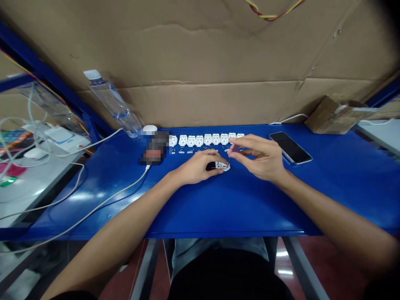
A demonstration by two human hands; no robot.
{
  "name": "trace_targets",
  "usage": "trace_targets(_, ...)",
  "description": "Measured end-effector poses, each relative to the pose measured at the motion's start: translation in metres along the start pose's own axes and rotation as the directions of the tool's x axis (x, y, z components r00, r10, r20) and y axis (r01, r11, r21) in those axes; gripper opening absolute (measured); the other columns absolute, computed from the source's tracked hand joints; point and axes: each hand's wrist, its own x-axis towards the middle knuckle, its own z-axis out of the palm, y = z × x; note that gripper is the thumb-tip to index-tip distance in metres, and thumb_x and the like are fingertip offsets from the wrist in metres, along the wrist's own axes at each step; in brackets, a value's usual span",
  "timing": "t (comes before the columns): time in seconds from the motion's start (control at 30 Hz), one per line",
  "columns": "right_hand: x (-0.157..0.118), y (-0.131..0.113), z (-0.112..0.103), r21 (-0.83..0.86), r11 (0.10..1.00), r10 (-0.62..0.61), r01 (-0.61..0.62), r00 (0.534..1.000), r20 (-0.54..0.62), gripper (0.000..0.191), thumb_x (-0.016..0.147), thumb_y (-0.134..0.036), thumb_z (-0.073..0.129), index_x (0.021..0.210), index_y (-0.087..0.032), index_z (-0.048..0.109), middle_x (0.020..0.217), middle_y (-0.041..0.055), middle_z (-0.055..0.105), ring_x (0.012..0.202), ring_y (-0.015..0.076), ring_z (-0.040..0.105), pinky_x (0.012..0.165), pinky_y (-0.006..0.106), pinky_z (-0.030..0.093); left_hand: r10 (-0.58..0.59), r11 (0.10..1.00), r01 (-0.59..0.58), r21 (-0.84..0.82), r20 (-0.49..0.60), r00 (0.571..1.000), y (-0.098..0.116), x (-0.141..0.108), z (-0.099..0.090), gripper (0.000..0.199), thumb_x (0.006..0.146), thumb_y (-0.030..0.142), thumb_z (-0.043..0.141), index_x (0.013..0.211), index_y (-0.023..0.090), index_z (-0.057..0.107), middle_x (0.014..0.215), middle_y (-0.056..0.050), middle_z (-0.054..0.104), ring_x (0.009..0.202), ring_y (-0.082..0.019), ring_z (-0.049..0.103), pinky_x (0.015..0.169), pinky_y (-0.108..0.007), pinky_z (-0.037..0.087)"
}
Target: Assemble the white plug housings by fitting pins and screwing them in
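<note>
A small white part lies on the blue table, held between the thumb and fingers of my left hand. Just to its right, my right hand pinches a small screwdriver with a pinkish handle; its thin tip points down at the white part. Behind my hands stands a row of several similar white parts. Small metal and white pieces lie in a line in front of that row, partly hidden by my hands.
On the left are a clear bottle, a blurred-out device and a white cable crossing the blue table. A phone and a cardboard box are on the right. Cardboard lines the back.
</note>
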Motion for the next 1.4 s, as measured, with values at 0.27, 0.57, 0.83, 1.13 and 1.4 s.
trace_targets(0.27, 0.0005, 0.0009, -0.0011, 0.025, 0.997, 0.073, -0.074, 0.996, 0.049, 0.047, 0.101, -0.028, 0.086, 0.146, -0.04, 0.078, 0.134, 0.0037, 0.081, 0.111, 0.0233, 0.085, 0.086, 0.039, 0.08, 0.001, 1.0, -0.001, 0.028, 0.004, 1.0, -0.0003, -0.0003, -0.0004, 0.021, 0.108, 0.027, 0.081, 0.129, 0.023, 0.085, 0.131, -0.009, 0.084, 0.126, -0.028, 0.078, 0.115, -0.048, 0.061)
trace_targets(0.57, -0.0007, 0.0046, -0.0026, 0.036, 0.995, 0.088, -0.092, 0.991, 0.097, 0.052, 0.103, -0.027, 0.083, 0.153, -0.039, 0.073, 0.134, 0.004, 0.083, 0.113, 0.0251, 0.086, 0.089, 0.04, 0.079, -0.005, 1.0, 0.004, 0.013, 0.007, 1.0, -0.0029, -0.0001, 0.0008, 0.022, 0.108, 0.026, 0.081, 0.13, 0.024, 0.085, 0.132, -0.01, 0.083, 0.126, -0.028, 0.078, 0.115, -0.047, 0.061)
trace_targets(0.83, -0.0004, 0.0024, -0.0046, 0.054, 0.992, 0.101, -0.111, 0.981, 0.167, 0.057, 0.11, -0.025, 0.072, 0.164, -0.039, 0.063, 0.139, 0.0054, 0.081, 0.116, 0.0243, 0.086, 0.094, 0.04, 0.078, 0.007, 1.0, -0.007, -0.006, 0.008, 1.0, -0.0026, 0.0, 0.0007, 0.023, 0.108, 0.024, 0.081, 0.13, 0.021, 0.084, 0.132, -0.01, 0.083, 0.127, -0.027, 0.077, 0.115, -0.046, 0.061)
trace_targets(1.13, 0.0021, -0.0016, -0.0069, 0.083, 0.983, 0.143, -0.163, 0.967, 0.209, 0.057, 0.114, -0.026, 0.066, 0.167, -0.044, 0.057, 0.145, 0.0047, 0.079, 0.122, 0.0261, 0.085, 0.102, 0.045, 0.077, 0.0, 1.0, 0.0, -0.005, 0.011, 1.0, -0.0016, 0.0001, 0.0, 0.022, 0.108, 0.023, 0.081, 0.13, 0.023, 0.084, 0.135, -0.009, 0.083, 0.13, -0.028, 0.077, 0.117, -0.048, 0.061)
trace_targets(1.4, 0.0033, -0.0041, -0.007, 0.101, 0.975, 0.169, -0.196, 0.959, 0.229, 0.048, 0.114, -0.032, 0.069, 0.161, -0.039, 0.062, 0.128, 0.0029, 0.082, 0.107, 0.0221, 0.088, 0.098, 0.042, 0.077, -0.006, 1.0, 0.006, 0.013, 0.004, 1.0, -0.0036, -0.0001, 0.0014, 0.024, 0.108, 0.026, 0.082, 0.132, 0.024, 0.085, 0.13, -0.01, 0.083, 0.121, -0.027, 0.078, 0.111, -0.046, 0.062)
